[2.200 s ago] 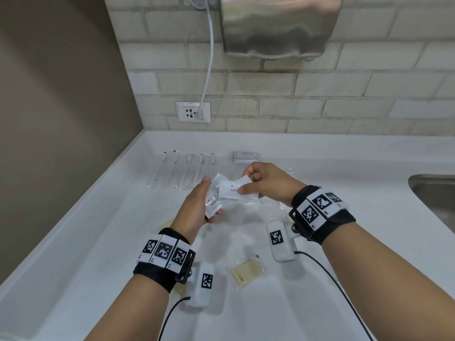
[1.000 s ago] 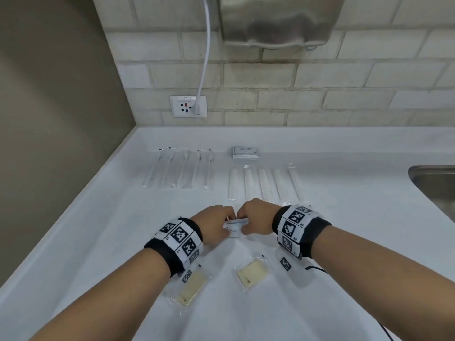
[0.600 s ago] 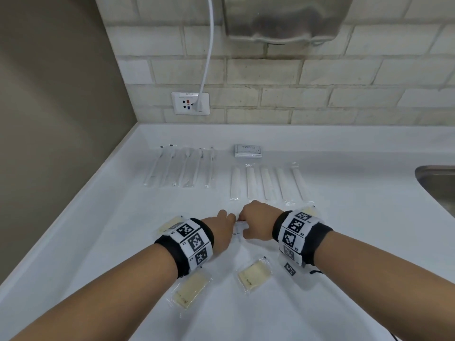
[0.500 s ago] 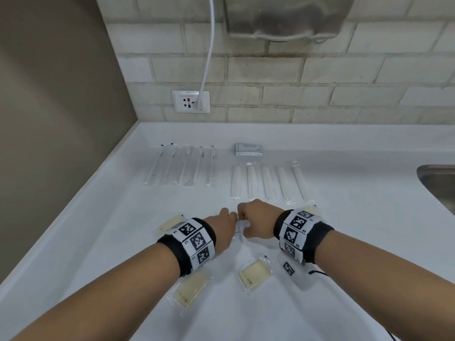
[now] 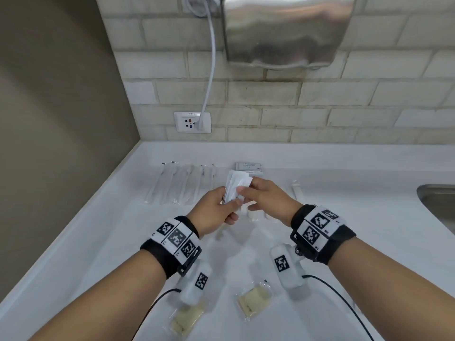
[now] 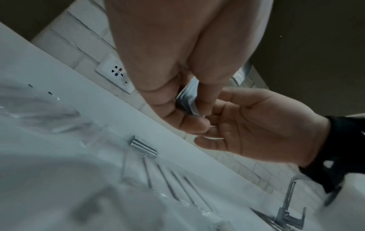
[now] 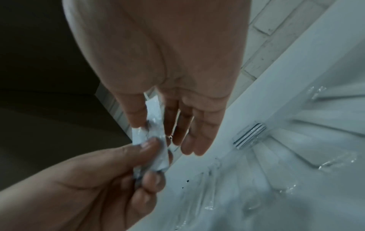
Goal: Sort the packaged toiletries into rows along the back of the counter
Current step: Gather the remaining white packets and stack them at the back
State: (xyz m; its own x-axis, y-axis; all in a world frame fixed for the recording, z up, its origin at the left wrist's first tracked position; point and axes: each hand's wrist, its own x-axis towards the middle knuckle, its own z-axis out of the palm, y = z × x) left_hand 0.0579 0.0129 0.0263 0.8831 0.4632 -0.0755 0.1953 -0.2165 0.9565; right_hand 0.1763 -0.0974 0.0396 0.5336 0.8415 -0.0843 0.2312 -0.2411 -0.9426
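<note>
Both the left hand [image 5: 214, 210] and right hand [image 5: 267, 202] pinch 1 bundle of white sachets [image 5: 235, 188], long axis upright, above 2 yellow packets [image 5: 254, 300].

Wrapped sticks [image 5: 181, 184] lie in a row at the counter [image 5: 357, 217] back left, small box [image 5: 248, 166] to their right, sink [image 5: 440, 205] far right, two sachets [image 5: 254, 300] near the front.

Both forearms reach forward, left hand [image 5: 216, 212] and right hand [image 5: 267, 201] pinching (thumbs against fingertips) close together.

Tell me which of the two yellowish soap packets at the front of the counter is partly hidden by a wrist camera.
The left soap packet; the left wrist camera overlaps its top, unlike the right one.
</note>
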